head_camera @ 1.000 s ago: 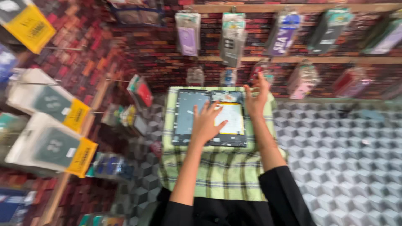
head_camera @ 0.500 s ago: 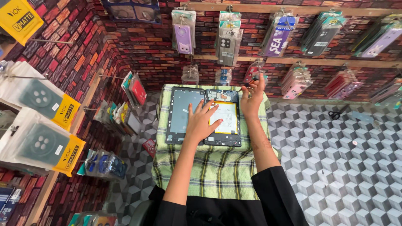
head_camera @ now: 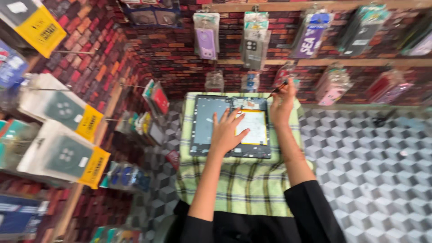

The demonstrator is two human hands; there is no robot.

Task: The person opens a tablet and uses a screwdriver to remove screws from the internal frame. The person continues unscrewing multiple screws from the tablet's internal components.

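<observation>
With the left hand [head_camera: 227, 135] spread flat on the opened grey tablet with its pale yellow battery [head_camera: 231, 126], which lay on the green checked cloth [head_camera: 245, 180], and the right hand [head_camera: 282, 104] pinching a thin dark tool [head_camera: 277, 88], a slip might well have gouged the battery

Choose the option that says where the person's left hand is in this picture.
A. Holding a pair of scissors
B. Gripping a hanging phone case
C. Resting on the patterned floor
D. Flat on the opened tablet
D: the left hand lies spread, palm down, on the opened tablet that sits on the green checked cloth, while the right hand holds a thin tool at its top edge.
</observation>
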